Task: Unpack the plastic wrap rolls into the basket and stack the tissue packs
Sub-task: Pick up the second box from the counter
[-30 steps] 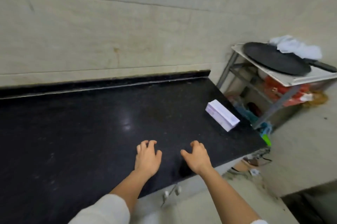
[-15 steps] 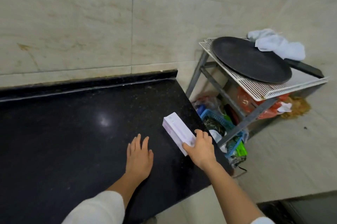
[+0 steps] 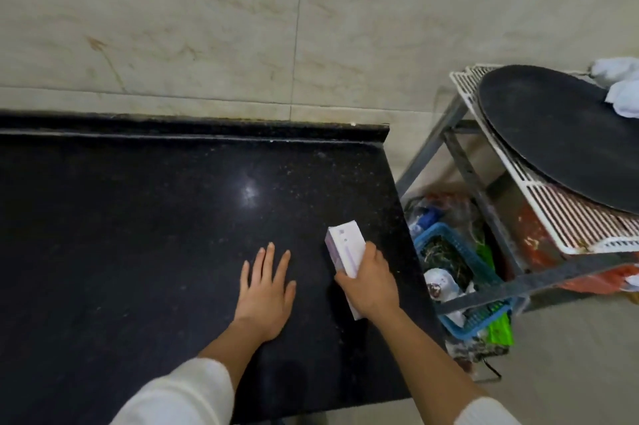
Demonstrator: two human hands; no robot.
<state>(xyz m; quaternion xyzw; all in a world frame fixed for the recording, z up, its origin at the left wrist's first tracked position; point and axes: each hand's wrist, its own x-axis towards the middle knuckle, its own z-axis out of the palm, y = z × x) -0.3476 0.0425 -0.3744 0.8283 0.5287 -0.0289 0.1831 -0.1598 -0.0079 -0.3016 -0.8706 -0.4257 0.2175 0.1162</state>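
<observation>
Right hand (image 3: pixel 371 281) wraps its fingers (image 3: pixel 369 248) around the purple-white box (image 3: pixel 345 246) near the bench's (image 3: pixel 138 217) right edge; left hand (image 3: pixel 266 289) lies flat, fingers spread, holding nothing. Best to lift the box clear before turning it, keeping it away from the edge drop.

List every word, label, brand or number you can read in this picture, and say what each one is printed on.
Nothing here can be read.
White and purple box under the right hand: small purple marks on its top, too blurred to read.
Round white packet in the blue basket: a dark emblem, too small to read.
Black countertop, wall, round black pan: no text.
</observation>
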